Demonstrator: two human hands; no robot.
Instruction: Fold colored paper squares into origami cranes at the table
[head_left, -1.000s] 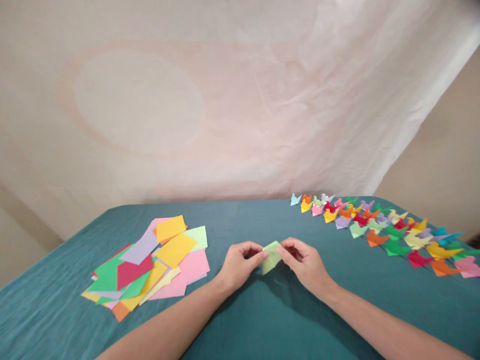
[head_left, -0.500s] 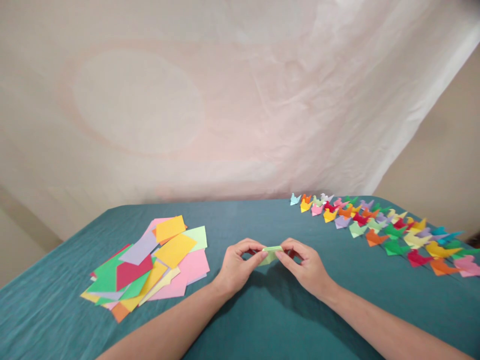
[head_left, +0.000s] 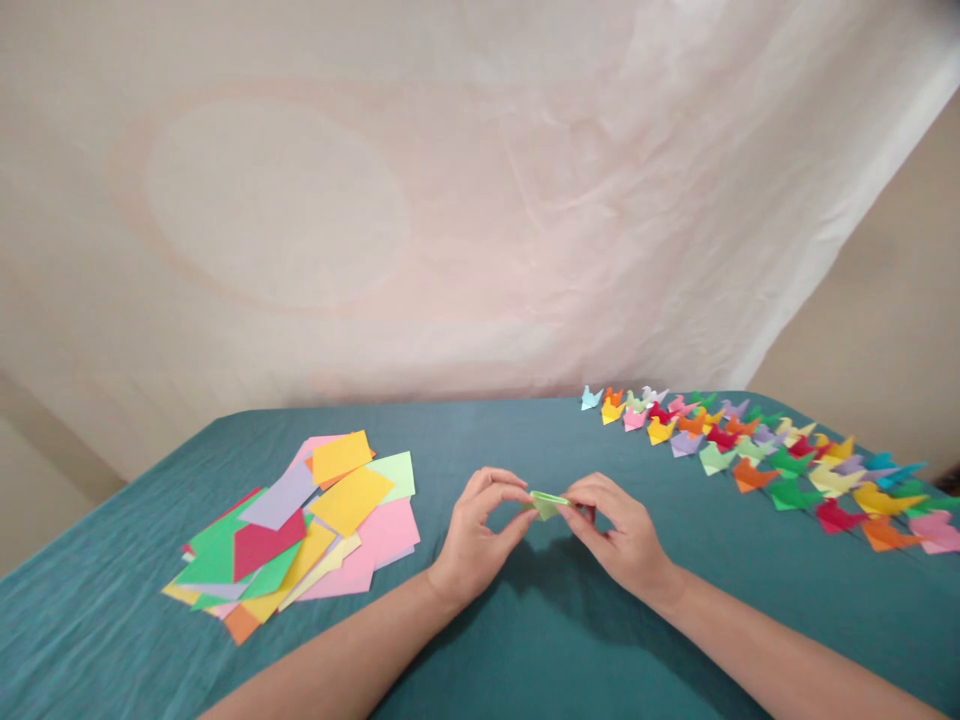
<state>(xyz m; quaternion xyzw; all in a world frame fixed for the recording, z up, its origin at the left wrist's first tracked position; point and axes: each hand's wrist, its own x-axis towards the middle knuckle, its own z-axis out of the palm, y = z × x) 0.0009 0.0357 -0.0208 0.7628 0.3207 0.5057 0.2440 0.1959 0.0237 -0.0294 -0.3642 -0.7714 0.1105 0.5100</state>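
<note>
A small folded piece of light green paper (head_left: 549, 506) is held between my two hands, just above the table. My left hand (head_left: 484, 530) pinches its left end between thumb and fingertips. At the right end, the thumb and fingers of my right hand (head_left: 619, 525) grip it too. The paper has a narrow top edge with layers slightly parted and tapers to a point below. My fingertips cover both its ends.
Left of my hands lies a loose pile of coloured paper sheets (head_left: 300, 530). Several rows of folded paper birds (head_left: 787, 460) stand along the right side. A teal cloth (head_left: 480, 650) covers the table, and a pale sheet (head_left: 465, 200) hangs behind it.
The folded paper has turned slightly and its top layers look more parted. My left fingers have shifted towards its end, and my right hand has moved slightly right.
</note>
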